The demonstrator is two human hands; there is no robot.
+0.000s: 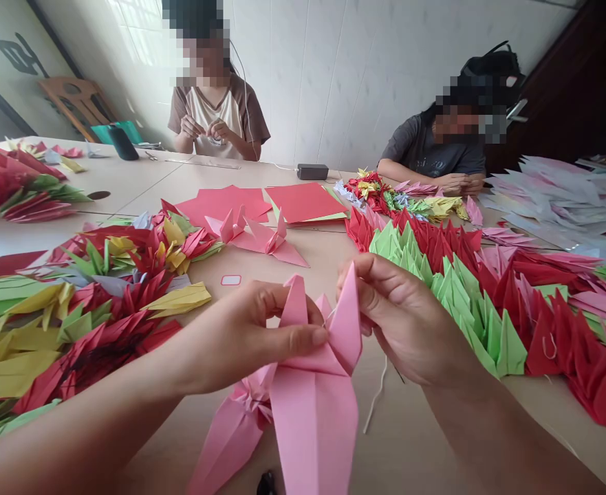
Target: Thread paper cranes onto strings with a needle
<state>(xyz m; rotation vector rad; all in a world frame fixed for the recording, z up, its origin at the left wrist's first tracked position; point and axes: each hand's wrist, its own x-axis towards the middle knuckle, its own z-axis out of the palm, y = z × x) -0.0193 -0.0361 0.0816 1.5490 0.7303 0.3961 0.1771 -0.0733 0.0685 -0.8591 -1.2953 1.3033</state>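
Note:
A large pink folded-paper crane (316, 419) is between my hands, low in the middle of the head view. My left hand (276, 326) pinches its folded centre between thumb and fingers. At the upright pointed part on the right, my right hand (393, 309) is closed on the crane, its fingertips partly hidden. White thread (380, 399) hangs below my right hand, beside a thin dark sliver that may be a needle. Another pink paper crane (235, 436) lies under the held one. Beyond my hands, pink folded cranes (269, 237) rest on the table.
Piles of colourful folded paper (91, 289) cover the left side. Rows of green and red cranes (452, 295) stretch along the right. Red paper sheets (305, 203) and a black box (312, 172) lie farther back. Two people (214, 117) sit across the table (328, 240).

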